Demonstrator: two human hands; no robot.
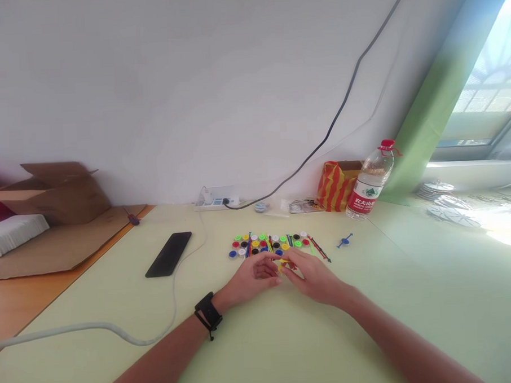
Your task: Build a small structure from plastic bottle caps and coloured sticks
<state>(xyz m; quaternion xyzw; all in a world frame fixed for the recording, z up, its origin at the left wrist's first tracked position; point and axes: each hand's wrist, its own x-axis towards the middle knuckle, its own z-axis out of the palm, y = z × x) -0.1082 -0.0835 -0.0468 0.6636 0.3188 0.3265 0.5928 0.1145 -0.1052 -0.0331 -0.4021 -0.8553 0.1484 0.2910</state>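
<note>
One yellow piece (283,261), likely light, stiff, best edge-held, is clamped in right fingers (296,257), left fingers (264,256) apart, short of the counter's wall edge (174,211).

Piece (283,261), yellow; discs (263,243), red, blue, yellow, green, black and white; arrow (345,242), blue. Bench (261,332), pale yellow-green; phone (168,255) and watch (208,311), black. Bag (334,187), striped red and yellow; bottle (368,181), clear with red cap (388,144) and red-and-white label (363,200). Box (71,194), brown; wall (149,94), off-white; pillar (428,110), green; cable (346,95), dark grey.
</note>
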